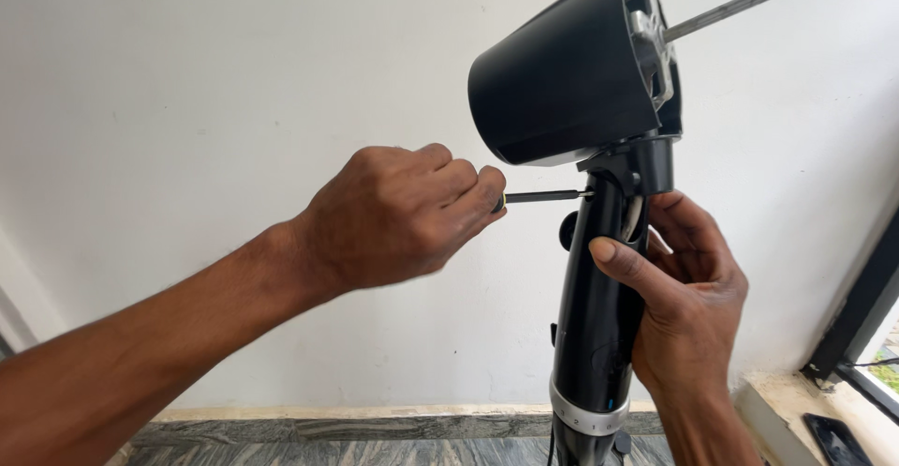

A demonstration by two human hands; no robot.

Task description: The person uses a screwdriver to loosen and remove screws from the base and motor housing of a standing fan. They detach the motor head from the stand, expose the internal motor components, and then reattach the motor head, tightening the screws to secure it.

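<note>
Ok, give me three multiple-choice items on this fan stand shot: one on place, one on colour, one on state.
1. Where does the screwdriver tip meet the fan?
A. the joint under the motor housing
B. the silver ring
C. the floor

2. What colour is the motor housing?
A. white
B. black
C. red

3. What is the right hand doing?
A. hanging free
B. holding a phone
C. gripping the stand's neck

Answers:
1 A, the shaft runs level from the left hand into the joint.
2 B, it is dark against the white wall.
3 C, the thumb and fingers wrap the black column.
</note>
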